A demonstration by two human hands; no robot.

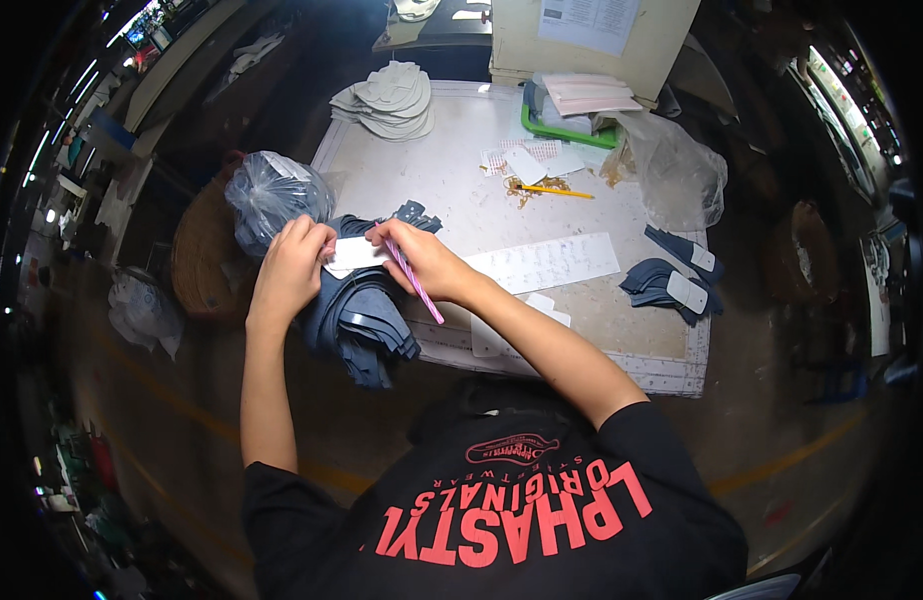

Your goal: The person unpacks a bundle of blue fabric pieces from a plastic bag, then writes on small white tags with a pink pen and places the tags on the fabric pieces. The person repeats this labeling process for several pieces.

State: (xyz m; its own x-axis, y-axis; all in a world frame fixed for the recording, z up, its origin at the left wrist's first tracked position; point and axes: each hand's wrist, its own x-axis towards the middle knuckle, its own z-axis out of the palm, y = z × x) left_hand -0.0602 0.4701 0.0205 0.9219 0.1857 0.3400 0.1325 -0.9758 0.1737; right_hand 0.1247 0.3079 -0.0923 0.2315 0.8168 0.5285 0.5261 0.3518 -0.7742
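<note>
Card (356, 254) looks white, flat and oblong.

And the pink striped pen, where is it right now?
In the head view, left of centre, the pink striped pen is in the right hand, just right of the white card over the dark blue fabric pieces.

A garment or textile workshop, by the look of it: stacked blue cut pieces (357, 318) and pale cut pieces (394, 100) on a bench (637, 325), a bagged bundle (274, 198), yellow floor lines (337, 478); the dim rim seems to show further workstations.
</note>
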